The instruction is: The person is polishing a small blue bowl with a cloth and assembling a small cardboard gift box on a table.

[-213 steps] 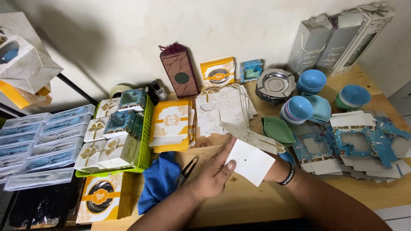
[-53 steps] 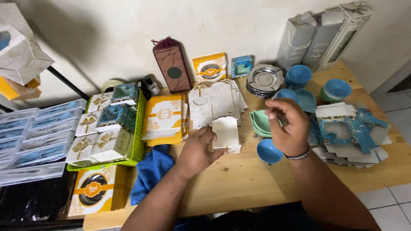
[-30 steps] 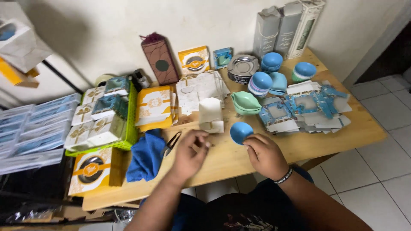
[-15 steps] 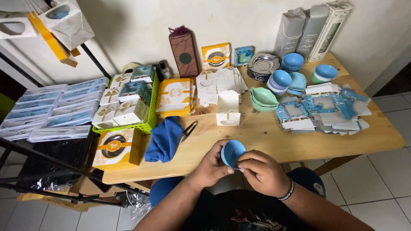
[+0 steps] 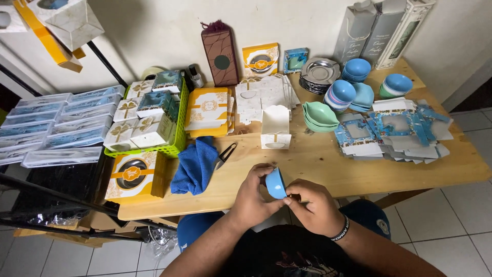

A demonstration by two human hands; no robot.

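Note:
A small blue bowl (image 5: 275,183) is held on edge between both hands, just over the near edge of the wooden table (image 5: 318,169). My left hand (image 5: 252,195) grips its left side and my right hand (image 5: 313,205) pinches its lower right rim. A small white folded box (image 5: 275,128) stands upright on the table beyond the hands. A blue cloth (image 5: 195,164) lies to the left, with black scissors (image 5: 225,155) beside it.
Stacks of blue bowls (image 5: 342,94) and green leaf-shaped dishes (image 5: 319,115) sit at the back right, next to flat blue box blanks (image 5: 394,128). A green basket (image 5: 179,131) of small boxes stands at the left. Tall grey boxes (image 5: 379,28) lean on the wall.
My right hand picked a blue bowl from the stacks and brought it to the table's near edge, where both hands now hold it. The white box was left standing on the table.

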